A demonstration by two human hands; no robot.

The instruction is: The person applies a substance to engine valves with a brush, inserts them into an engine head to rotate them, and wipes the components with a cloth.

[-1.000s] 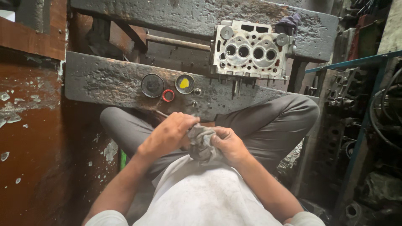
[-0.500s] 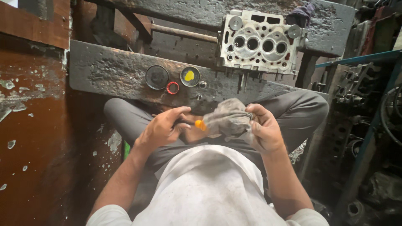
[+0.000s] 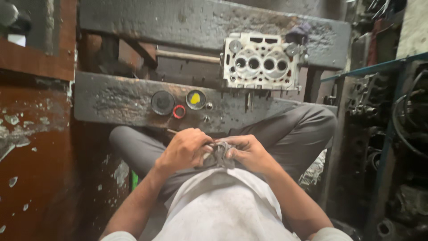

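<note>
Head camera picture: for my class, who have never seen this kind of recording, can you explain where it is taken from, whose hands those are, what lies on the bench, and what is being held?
The picture comes from a camera worn on a person's head, looking down at their own lap and arms. The left hand and right hand together grip a crumpled grey rag above the knees. In front is a dark, grimy workbench. On it rest a round black lid, a small red ring and a little tin holding something yellow. Further back sits a pale metal engine cylinder head with four round openings.
</note>
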